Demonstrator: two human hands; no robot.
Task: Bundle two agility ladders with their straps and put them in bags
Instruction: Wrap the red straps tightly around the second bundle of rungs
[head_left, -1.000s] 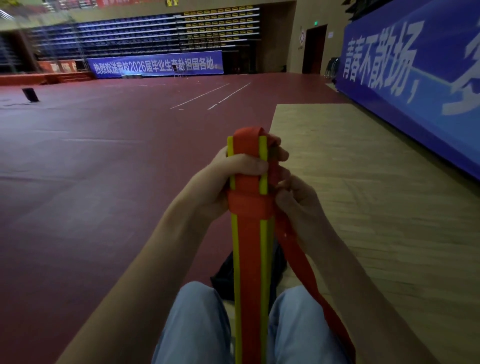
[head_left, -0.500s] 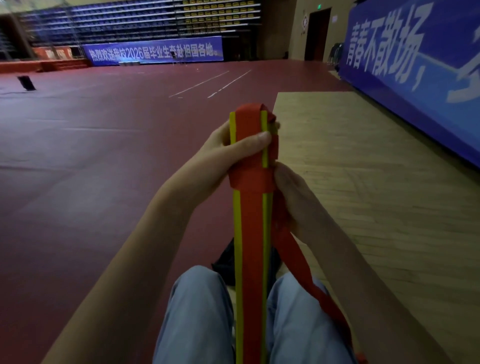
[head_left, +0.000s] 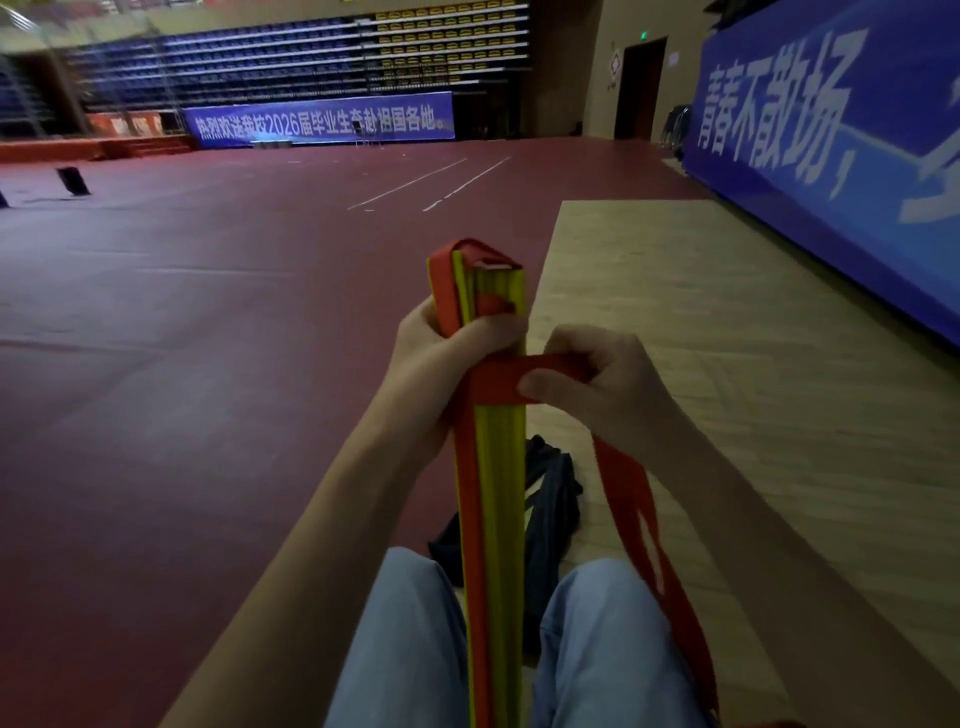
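The head view, the only one, shows the agility ladder (head_left: 492, 493) folded into a long flat stack of yellow rungs with orange webbing along its side. It stands in front of the person, between the legs (head_left: 410, 639). Its long axis runs from the lap, where the lower end leaves the frame, up and away to a top end that points forward into the hall over the dark red floor (head_left: 208, 322). The yellow rung edges face the camera. The left hand (head_left: 441, 358) is wrapped tight round the stack a little below its top, thumb laid across the front. The right hand (head_left: 608, 389) is closed on the strap (head_left: 498, 382), pinching it between thumb and curled fingers just beside the stack. The strap crosses the stack at a right angle to its length, directly under the left hand. Its loose tail hangs from the right hand past the right thigh and out of frame. The rungs look stiff, thin and light, and likely to slide on one another, so the best hold is probably a full grip round the stack next to the wrap. The webbing looks soft and limp. It probably needs to be held close to the stack and kept taut, or the turn may slacken. A dark bag (head_left: 550, 488) lies crumpled on the floor just beyond the knees, at the edge of the wooden floor (head_left: 727, 364). No second ladder is visible.
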